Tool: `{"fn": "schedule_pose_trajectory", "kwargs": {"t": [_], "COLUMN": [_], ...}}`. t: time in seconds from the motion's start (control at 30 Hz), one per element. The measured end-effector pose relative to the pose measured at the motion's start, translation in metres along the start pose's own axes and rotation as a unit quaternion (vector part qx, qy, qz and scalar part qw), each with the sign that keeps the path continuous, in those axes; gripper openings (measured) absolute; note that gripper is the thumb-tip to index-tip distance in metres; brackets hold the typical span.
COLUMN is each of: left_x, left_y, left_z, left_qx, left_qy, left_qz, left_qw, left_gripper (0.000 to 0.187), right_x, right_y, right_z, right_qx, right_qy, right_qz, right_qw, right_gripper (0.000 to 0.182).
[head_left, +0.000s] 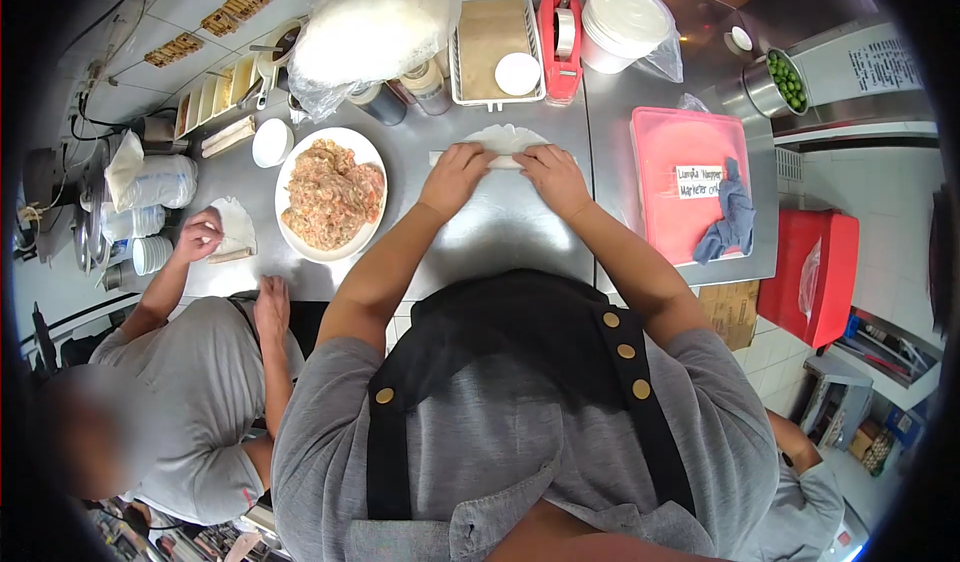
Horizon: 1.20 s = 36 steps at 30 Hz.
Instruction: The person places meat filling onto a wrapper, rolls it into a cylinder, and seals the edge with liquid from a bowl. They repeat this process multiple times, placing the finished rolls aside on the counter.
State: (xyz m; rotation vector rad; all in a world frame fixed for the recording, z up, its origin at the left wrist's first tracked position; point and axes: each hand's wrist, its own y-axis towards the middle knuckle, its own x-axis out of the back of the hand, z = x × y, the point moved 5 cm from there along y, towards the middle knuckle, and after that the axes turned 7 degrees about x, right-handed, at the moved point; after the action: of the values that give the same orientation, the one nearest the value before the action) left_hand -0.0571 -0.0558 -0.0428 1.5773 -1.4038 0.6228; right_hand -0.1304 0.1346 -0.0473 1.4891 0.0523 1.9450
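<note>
On the steel counter in front of me lies a thin white lumpia wrapper [507, 136], its near edge rolled into a narrow tube. My left hand [456, 176] is closed, its fingertips pressing on the roll's left end. At the right end, my right hand [555, 177] grips the same roll with curled fingers. The wrapper's round far edge lies flat beyond the fingers. Any filling inside the roll is hidden. Left of my left forearm stands a white plate [309, 253] heaped with a ground meat mixture [333, 197].
A co-worker's hand [200, 234] touches another wrapper [237, 224] at left. A pink-lidded container [665, 217] with a grey cloth [733, 217] stands right. Behind are a white basket [456, 57], a red tape dispenser [560, 72], a white tub [622, 27], a plastic bag [375, 22] and bottles [425, 87].
</note>
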Motion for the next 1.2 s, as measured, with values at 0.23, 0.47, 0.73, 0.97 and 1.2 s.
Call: {"fn": "schedule_pose_trajectory", "kwargs": {"t": [0.23,0.47,0.73,0.97,1.2], "left_x": [0.022,0.007,0.014,0.007,0.007], "left_y": [0.007,0.024,0.034,0.034,0.029], "left_z": [-0.002,-0.005,-0.007,0.015,0.005], "left_qx": [0.027,-0.053,-0.037,0.003,0.020], "left_qy": [0.027,0.097,0.081,0.039,-0.014], "left_qz": [0.009,0.009,0.008,0.061,0.129], "left_qw": [0.999,0.994,0.996,0.997,0.991], "left_gripper": [0.040,0.031,0.034,0.037,0.028], "right_x": [-0.002,0.003,-0.002,-0.009,-0.006], "right_y": [0.007,0.016,0.018,0.023,0.021], "right_z": [-0.008,-0.005,-0.001,-0.009,-0.012], "right_qx": [-0.010,-0.013,0.006,-0.019,0.047], "right_qy": [0.024,-0.001,-0.050,-0.045,-0.033], "right_qz": [0.016,0.019,0.003,0.001,0.086], "right_qw": [1.000,1.000,0.999,0.999,0.995], "right_gripper": [0.035,0.035,0.037,0.037,0.031]}}
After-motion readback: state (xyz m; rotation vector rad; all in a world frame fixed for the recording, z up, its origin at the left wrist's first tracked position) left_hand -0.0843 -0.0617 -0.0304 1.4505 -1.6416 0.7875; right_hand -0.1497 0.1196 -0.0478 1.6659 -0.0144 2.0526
